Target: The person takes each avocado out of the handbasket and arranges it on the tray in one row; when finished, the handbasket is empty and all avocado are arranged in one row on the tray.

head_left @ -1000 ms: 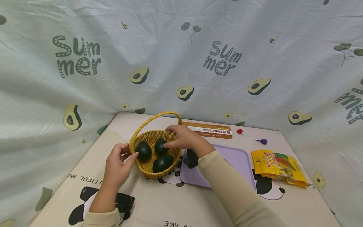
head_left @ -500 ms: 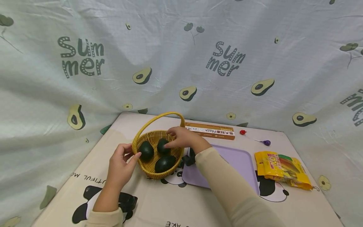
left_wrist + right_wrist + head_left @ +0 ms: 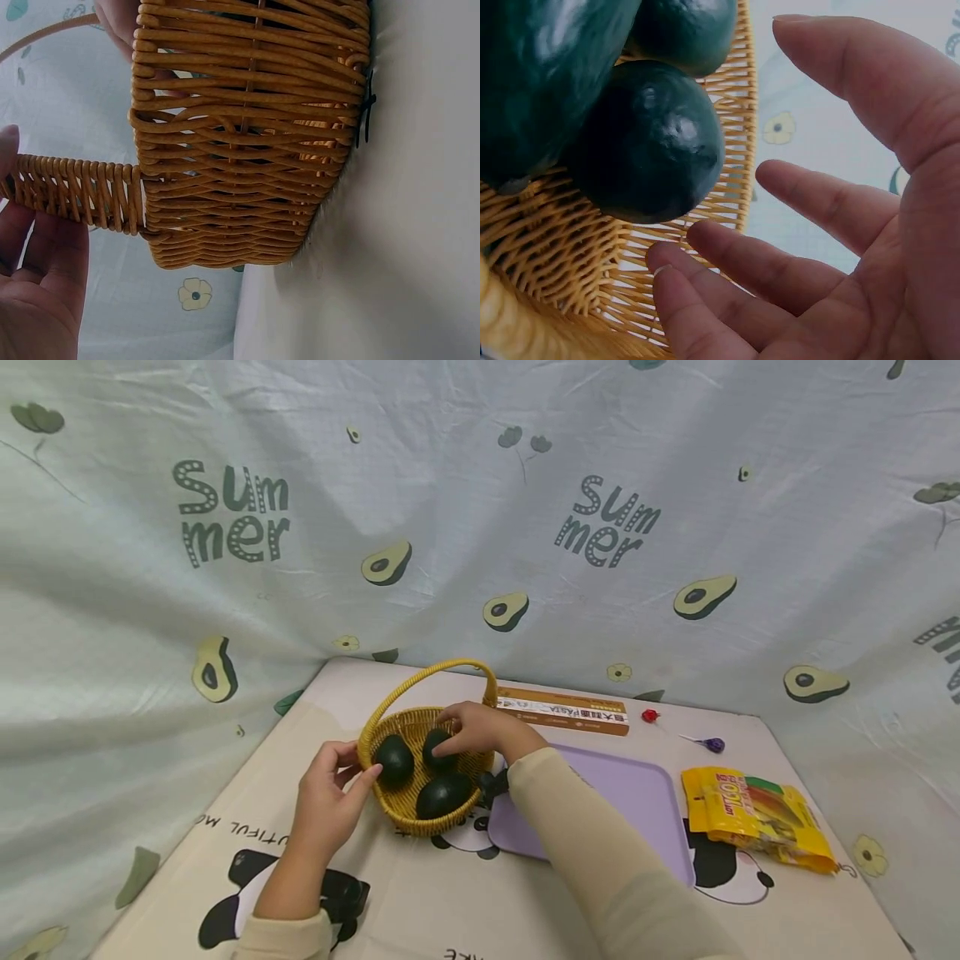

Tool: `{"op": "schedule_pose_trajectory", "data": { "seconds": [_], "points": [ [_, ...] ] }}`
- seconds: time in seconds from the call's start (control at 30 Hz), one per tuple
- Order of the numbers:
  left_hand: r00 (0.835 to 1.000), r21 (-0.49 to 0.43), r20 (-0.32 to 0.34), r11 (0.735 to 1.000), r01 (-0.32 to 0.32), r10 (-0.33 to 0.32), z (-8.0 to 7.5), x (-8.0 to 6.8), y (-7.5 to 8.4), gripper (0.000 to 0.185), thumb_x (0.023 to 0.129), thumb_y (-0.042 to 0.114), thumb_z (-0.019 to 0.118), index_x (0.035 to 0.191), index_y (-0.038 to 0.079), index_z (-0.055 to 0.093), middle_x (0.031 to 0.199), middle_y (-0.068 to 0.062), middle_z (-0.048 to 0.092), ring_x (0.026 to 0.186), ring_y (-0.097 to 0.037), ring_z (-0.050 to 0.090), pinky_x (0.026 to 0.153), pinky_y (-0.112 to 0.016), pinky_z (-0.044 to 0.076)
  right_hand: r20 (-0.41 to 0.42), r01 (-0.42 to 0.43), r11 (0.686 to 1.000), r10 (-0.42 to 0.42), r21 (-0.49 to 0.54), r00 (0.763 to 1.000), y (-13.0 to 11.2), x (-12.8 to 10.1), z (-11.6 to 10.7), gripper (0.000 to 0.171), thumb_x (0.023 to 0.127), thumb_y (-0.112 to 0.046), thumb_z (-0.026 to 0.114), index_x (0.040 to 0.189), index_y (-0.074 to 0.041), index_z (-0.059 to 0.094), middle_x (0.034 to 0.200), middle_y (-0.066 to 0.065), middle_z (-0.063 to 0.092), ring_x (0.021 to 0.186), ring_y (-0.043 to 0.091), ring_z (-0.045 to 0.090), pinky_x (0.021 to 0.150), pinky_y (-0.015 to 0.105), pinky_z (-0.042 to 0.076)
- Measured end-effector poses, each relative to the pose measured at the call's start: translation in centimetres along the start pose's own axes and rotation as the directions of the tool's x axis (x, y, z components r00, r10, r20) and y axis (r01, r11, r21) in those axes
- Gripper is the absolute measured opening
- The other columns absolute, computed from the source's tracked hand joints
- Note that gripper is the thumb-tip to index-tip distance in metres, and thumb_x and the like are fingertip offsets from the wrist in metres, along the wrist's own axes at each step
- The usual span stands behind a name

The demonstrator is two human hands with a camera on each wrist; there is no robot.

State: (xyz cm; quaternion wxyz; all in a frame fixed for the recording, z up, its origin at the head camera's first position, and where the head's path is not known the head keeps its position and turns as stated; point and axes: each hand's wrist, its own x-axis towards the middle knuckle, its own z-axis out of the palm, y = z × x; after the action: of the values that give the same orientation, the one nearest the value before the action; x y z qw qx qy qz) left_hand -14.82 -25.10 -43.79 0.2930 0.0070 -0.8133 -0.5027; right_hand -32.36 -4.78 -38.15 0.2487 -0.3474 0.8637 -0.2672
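A yellow wicker basket with an arched handle stands on the table, holding three dark green avocados: one at the left, one at the front, one farther back. My left hand pinches the handle near its base, thumb on one side and fingers on the other. Over the basket's right side reaches my right hand, beside the back avocado. In the right wrist view its fingers are spread, with a gap between them and the nearest avocado.
A lilac tray lies right of the basket, partly under my right sleeve, with a dark object at its left edge. Behind are a pasta box, a red-wrapped candy and a purple lollipop. A yellow snack bag lies far right.
The whole scene shifts slightly right and down in the head view as the camera turns. Both hands keep their places at the basket, and the avocados stay put.
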Motion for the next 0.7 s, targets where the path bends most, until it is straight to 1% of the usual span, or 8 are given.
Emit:
{"op": "schedule_pose_trajectory", "data": {
  "seconds": [0.1, 0.17, 0.23, 0.33, 0.43, 0.7],
  "points": [
    [1.0, -0.009, 0.006, 1.0, 0.001, -0.001, 0.0, 0.0, 0.0, 0.036, 0.092, 0.003, 0.075, 0.122, 0.001, 0.056, 0.122, -0.017, 0.064, 0.114, -0.027, 0.066, 0.095, -0.007, 0.05, 0.009, -0.013, 1.0, 0.013, -0.01, 1.0, 0.0, 0.4, 0.1, 0.067, 0.09, -0.039, 0.077, 0.149, -0.015, 0.054, 0.145, 0.014, 0.057, 0.131, 0.03, 0.056, 0.108, 0.049, 0.051],
    [1.0, -0.015, 0.01, 1.0, 0.001, -0.001, 0.0, 0.0, 0.0, 0.036, 0.092, 0.003, 0.075, 0.123, 0.002, 0.056, 0.122, -0.015, 0.064, 0.115, -0.029, 0.066, 0.095, -0.007, 0.05, 0.012, -0.024, 0.999, 0.024, -0.024, 1.0, -0.1, 0.7, 0.2, 0.067, 0.09, -0.041, 0.077, 0.148, -0.016, 0.054, 0.146, 0.011, 0.057, 0.131, 0.029, 0.056, 0.109, 0.048, 0.051],
    [1.0, -0.018, 0.013, 1.0, 0.001, 0.0, 0.0, 0.0, 0.0, 0.036, 0.092, 0.003, 0.075, 0.123, 0.002, 0.056, 0.122, -0.014, 0.063, 0.115, -0.029, 0.065, 0.096, -0.007, 0.05, 0.011, -0.035, 0.999, 0.035, -0.033, 0.999, -0.1, 1.0, 0.2, 0.067, 0.089, -0.041, 0.077, 0.147, -0.017, 0.055, 0.146, 0.009, 0.056, 0.131, 0.029, 0.056, 0.11, 0.048, 0.05],
    [1.0, -0.011, 0.014, 1.0, 0.0, 0.0, 0.0, 0.0, -0.1, 0.036, 0.092, 0.004, 0.075, 0.123, 0.003, 0.056, 0.121, -0.012, 0.064, 0.114, -0.024, 0.065, 0.096, -0.007, 0.049, 0.01, -0.042, 0.998, 0.042, -0.042, 0.999, -0.3, 1.5, 0.4, 0.066, 0.089, -0.041, 0.078, 0.147, -0.017, 0.056, 0.15, 0.007, 0.054, 0.136, 0.028, 0.052, 0.114, 0.048, 0.046],
    [1.0, -0.012, 0.018, 1.0, 0.004, -0.004, -0.1, 0.0, -0.2, 0.036, 0.093, 0.005, 0.075, 0.123, 0.004, 0.056, 0.122, -0.014, 0.064, 0.114, -0.023, 0.064, 0.096, -0.007, 0.049, 0.007, -0.04, 0.998, 0.041, -0.056, 0.999, -0.5, 2.0, 0.7, 0.064, 0.089, -0.038, 0.078, 0.146, -0.017, 0.058, 0.151, 0.006, 0.053, 0.139, 0.027, 0.049, 0.117, 0.047, 0.043],
    [1.0, -0.035, 0.022, 0.999, 0.005, -0.004, -0.1, 0.0, -0.3, 0.035, 0.092, 0.004, 0.075, 0.122, 0.003, 0.056, 0.123, -0.015, 0.064, 0.116, -0.03, 0.065, 0.097, -0.009, 0.049, 0.001, -0.059, 0.996, 0.06, -0.069, 0.998, -1.0, 3.3, 1.4, 0.054, 0.089, -0.034, 0.08, 0.139, -0.022, 0.065, 0.148, 0.004, 0.056, 0.137, 0.026, 0.05, 0.116, 0.047, 0.045]
  ]
}}
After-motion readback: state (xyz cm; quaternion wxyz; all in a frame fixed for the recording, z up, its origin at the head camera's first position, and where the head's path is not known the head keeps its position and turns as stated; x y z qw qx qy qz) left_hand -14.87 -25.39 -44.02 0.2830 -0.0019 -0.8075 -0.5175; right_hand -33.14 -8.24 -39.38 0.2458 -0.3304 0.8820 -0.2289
